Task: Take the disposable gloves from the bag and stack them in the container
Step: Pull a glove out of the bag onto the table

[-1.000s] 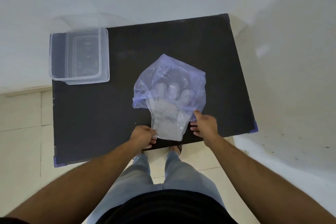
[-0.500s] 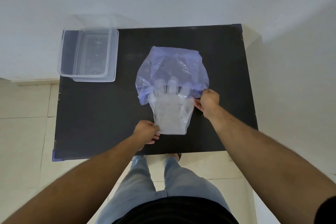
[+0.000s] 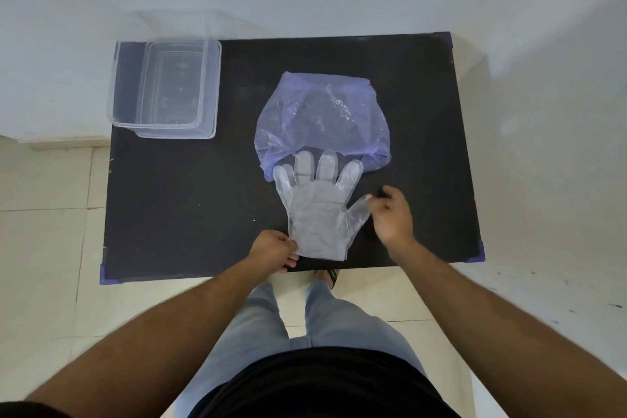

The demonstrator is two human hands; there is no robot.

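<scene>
A clear disposable glove (image 3: 319, 214) lies flat on the black table (image 3: 190, 200), its fingertips just at the mouth of a thin blue plastic bag (image 3: 322, 115). My left hand (image 3: 273, 249) pinches the glove's cuff corner at the near table edge. My right hand (image 3: 392, 217) hovers beside the glove's thumb with fingers loosely curled, holding nothing. A clear rectangular container (image 3: 166, 88) stands at the table's far left corner.
The container sits on what looks like its clear lid. White walls rise behind and to the right of the table. Tiled floor and my legs lie below the near edge.
The glove has slid nearly all the way out of the bag toward me. My right hand let go of the bag's edge and dropped beside the glove's thumb.
</scene>
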